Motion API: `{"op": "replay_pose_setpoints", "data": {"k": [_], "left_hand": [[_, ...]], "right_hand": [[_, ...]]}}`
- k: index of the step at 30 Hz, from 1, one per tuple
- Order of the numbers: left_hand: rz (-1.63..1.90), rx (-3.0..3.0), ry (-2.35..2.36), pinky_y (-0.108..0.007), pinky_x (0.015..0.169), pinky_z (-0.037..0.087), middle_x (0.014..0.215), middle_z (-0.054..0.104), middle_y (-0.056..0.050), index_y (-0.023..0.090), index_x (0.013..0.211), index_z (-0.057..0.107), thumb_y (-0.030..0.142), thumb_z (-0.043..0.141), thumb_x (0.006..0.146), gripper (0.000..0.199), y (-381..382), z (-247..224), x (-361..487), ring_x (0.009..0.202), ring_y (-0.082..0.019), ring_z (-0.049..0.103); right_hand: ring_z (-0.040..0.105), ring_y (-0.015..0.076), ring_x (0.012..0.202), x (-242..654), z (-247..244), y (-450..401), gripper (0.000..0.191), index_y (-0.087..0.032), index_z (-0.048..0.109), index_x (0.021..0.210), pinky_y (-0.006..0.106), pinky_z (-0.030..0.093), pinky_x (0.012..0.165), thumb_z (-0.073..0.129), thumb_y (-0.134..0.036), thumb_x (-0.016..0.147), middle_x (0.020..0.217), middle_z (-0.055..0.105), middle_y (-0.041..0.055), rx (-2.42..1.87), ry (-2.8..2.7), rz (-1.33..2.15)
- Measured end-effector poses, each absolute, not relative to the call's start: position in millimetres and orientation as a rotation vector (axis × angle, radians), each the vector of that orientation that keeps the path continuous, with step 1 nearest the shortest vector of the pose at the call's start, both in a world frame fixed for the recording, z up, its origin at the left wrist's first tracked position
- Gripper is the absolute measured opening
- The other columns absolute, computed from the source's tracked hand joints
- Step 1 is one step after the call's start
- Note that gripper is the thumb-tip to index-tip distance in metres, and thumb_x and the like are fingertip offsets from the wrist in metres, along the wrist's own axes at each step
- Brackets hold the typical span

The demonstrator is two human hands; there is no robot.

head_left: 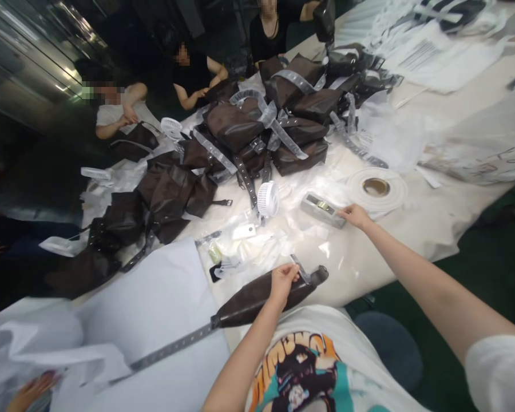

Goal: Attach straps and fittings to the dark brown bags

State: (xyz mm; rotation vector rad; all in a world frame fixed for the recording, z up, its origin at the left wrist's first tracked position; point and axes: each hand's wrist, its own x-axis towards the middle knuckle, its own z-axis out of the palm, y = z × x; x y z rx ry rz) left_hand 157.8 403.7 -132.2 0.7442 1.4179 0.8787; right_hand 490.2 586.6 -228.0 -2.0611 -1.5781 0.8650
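A dark brown, glossy bag (249,300) lies along the table's near edge, its eyelet strap (171,346) trailing left over white sheeting. On top of the bag rests my left hand (284,280), fingers pinched on a clear plastic strip (299,266) by the bag's right end. My right hand (355,216) reaches forward, its fingertips closed at the right end of a grey tape dispenser (320,210) holding a roll of tape. Any tape between those fingers is too small to make out.
Brown bags (236,126) with wrapped straps heap up across the table. A white roll (377,189) lies beyond the dispenser, and a small white fan (268,198) left of it. Several people sit opposite; another person's hand (34,392) shows at lower left. A stool (388,349) stands below right.
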Motion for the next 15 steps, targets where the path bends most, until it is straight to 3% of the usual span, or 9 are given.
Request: {"op": "replay_pose_setpoints", "data": {"k": [6, 11, 15], "left_hand": [[0.866, 0.727, 1.410, -0.024, 0.057, 0.043, 0.056, 0.063, 0.000, 0.015, 0.072, 0.075, 0.054, 0.084, 0.059, 0.042, 404.7, -130.5, 158.4, 0.054, -0.011, 0.054], [0.866, 0.732, 1.425, -0.023, 0.057, 0.044, 0.056, 0.062, 0.000, 0.015, 0.072, 0.074, 0.054, 0.085, 0.059, 0.042, 406.1, -132.3, 157.0, 0.055, -0.011, 0.054], [0.872, 0.744, 1.451, -0.023, 0.057, 0.044, 0.059, 0.064, 0.000, 0.016, 0.073, 0.075, 0.054, 0.085, 0.059, 0.042, 407.9, -133.8, 155.2, 0.056, -0.012, 0.056]], "right_hand": [[0.054, 0.0180, 0.060, 490.8, -229.7, 589.6, 0.024, -0.012, 0.071, 0.064, 0.030, 0.038, 0.062, 0.068, -0.033, 0.075, 0.054, 0.063, 0.0054, -2.073, -1.508, 0.917], [0.056, 0.0181, 0.064, 492.5, -219.9, 580.5, 0.032, -0.013, 0.069, 0.067, 0.029, 0.041, 0.062, 0.061, -0.041, 0.080, 0.060, 0.065, 0.0057, -2.020, -1.413, 0.865], [0.049, 0.0160, 0.050, 506.3, -221.6, 563.5, 0.033, -0.015, 0.065, 0.058, 0.029, 0.037, 0.052, 0.064, -0.045, 0.073, 0.047, 0.056, 0.0025, -2.048, -1.328, 0.853]]}}
